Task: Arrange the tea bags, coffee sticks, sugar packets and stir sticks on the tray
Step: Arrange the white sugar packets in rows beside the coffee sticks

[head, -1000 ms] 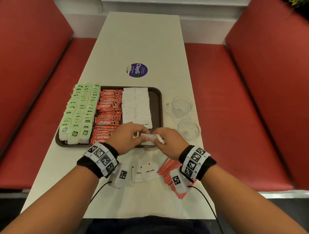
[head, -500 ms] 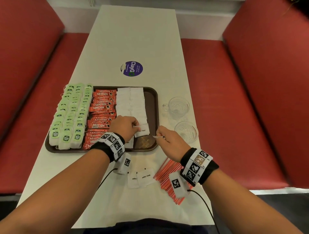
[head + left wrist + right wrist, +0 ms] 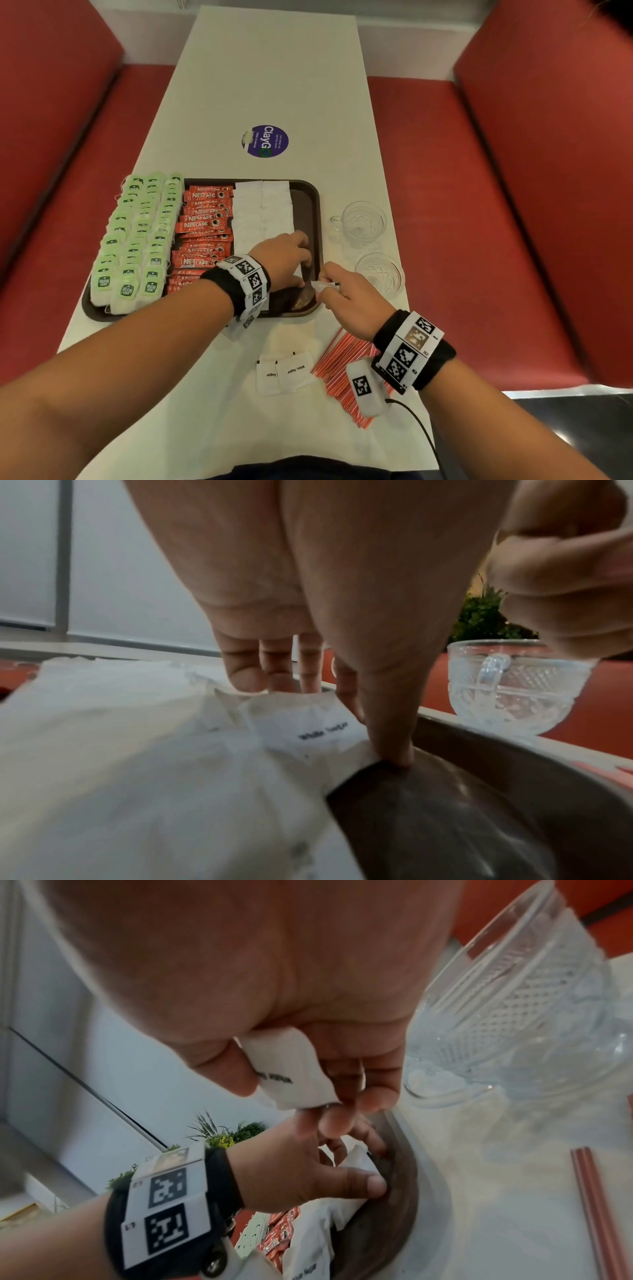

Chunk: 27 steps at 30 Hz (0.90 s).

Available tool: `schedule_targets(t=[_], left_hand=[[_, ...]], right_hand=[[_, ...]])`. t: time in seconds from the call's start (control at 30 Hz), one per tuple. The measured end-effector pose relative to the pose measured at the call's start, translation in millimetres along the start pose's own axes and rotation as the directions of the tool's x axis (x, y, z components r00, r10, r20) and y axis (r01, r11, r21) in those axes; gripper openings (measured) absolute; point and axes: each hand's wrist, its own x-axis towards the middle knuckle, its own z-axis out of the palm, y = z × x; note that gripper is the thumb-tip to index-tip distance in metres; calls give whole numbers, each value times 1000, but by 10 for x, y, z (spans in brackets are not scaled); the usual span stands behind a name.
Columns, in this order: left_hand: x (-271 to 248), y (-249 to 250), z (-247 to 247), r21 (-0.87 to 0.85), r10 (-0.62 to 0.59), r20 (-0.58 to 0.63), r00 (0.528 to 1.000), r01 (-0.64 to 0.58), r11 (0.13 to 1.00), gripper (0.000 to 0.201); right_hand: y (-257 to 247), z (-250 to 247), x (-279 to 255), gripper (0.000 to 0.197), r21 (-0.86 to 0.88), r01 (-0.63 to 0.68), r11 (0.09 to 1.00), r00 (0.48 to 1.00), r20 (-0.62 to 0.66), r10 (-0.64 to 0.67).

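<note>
Your dark brown plastic tray [image 3: 317,219] holds three columns: green-tagged tea bags [image 3: 137,236] on the left, red coffee sticks [image 3: 202,229] in the middle, white paper sugar packets [image 3: 262,212] on the right. Your left hand [image 3: 286,258] presses the nearest packet [image 3: 318,734] down with straight fingers. The right wrist view shows what the head view barely does: your right hand [image 3: 346,298] pinches a folded white packet [image 3: 291,1069] between thumb and fingers. Half a second ago your left hand sat nearer you. Two loose packets [image 3: 284,373] and the red stir sticks [image 3: 339,366] lie on the white table [image 3: 274,68], near you.
</note>
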Motion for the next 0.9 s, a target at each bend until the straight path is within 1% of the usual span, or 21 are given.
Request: schedule_targets(t=[0.07,0.2,0.33,0.4,0.47,0.5,0.57,0.6,0.63,0.7,0.77,0.8,0.83,0.9], left_hand=[[20,-14,-22,5,3,46,999,-4,1000,35],[53,-59,-47,-5,34,120,992,-34,999,32],[75,-106,-77,19,64,155,986,-68,997,33],[63,-126,-83,23,76,165,983,-81,996,32],[21,-137,-104,42,96,146,985,-103,994,31],[-6,-141,-134,71,114,116,987,-123,990,31],[-62,-145,-241,107,152,15,988,-153,983,30],[-92,-146,-318,71,152,-38,988,-149,986,28],[-133,-141,-405,2,138,-85,987,-138,990,27],[-230,-136,-538,-196,85,-150,985,-114,974,31],[-369,-98,-629,-364,46,-149,988,-98,926,43],[-445,-75,-649,-411,41,-138,990,-95,907,47],[-521,-44,-662,-433,42,-121,992,-91,897,50],[-612,-6,-636,-418,51,-98,994,-88,904,50]], right_hand=[[7,-2,-4,24,-1,-7,1000,1000,1,7],[16,20,-5,22,-5,-8,1000,1000,1,8],[12,25,3,24,-13,-5,1000,1000,12,5],[13,27,10,21,-14,-1,1000,1000,11,1],[16,35,19,13,-16,11,1000,1000,0,-11],[19,41,28,10,-22,23,1000,1000,-12,-23],[32,54,54,6,-50,56,997,997,-43,-58],[36,57,69,6,-70,75,995,995,-61,-80],[41,58,83,6,-92,94,991,991,-83,-102],[44,50,104,6,-109,113,988,983,-130,-127],[38,33,118,7,-75,103,992,979,-171,-115],[25,24,120,7,-53,89,995,977,-187,-97],[19,21,127,7,-30,73,997,977,-199,-78],[0,24,134,8,37,53,998,977,-209,-44]])
